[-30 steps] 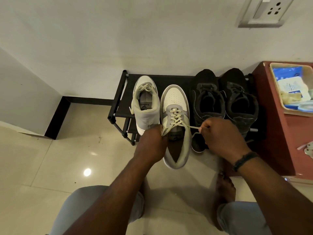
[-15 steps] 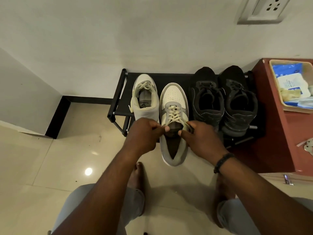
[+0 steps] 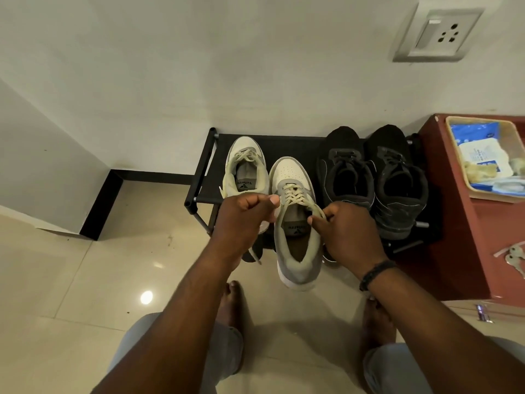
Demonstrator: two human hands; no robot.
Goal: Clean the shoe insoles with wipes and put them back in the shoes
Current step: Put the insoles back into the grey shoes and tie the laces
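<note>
Two hands: both are pinching cream laces [image 3: 294,194].
Left hand [image 3: 241,220]: gripping one lace end.
Right hand [image 3: 348,228]: gripping the other.
Grey-and-white sneaker [image 3: 295,223]: sticking out over the front of the black shoe rack [image 3: 204,172], grey insole [image 3: 297,226] lying inside.

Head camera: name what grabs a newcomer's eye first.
Both hands, left and right, pinch the laces of a grey-and-white sneaker in mid-frame. Its twin and two black shoes sit on the black rack behind. Far right, a wipes pack lies in a tray.
</note>
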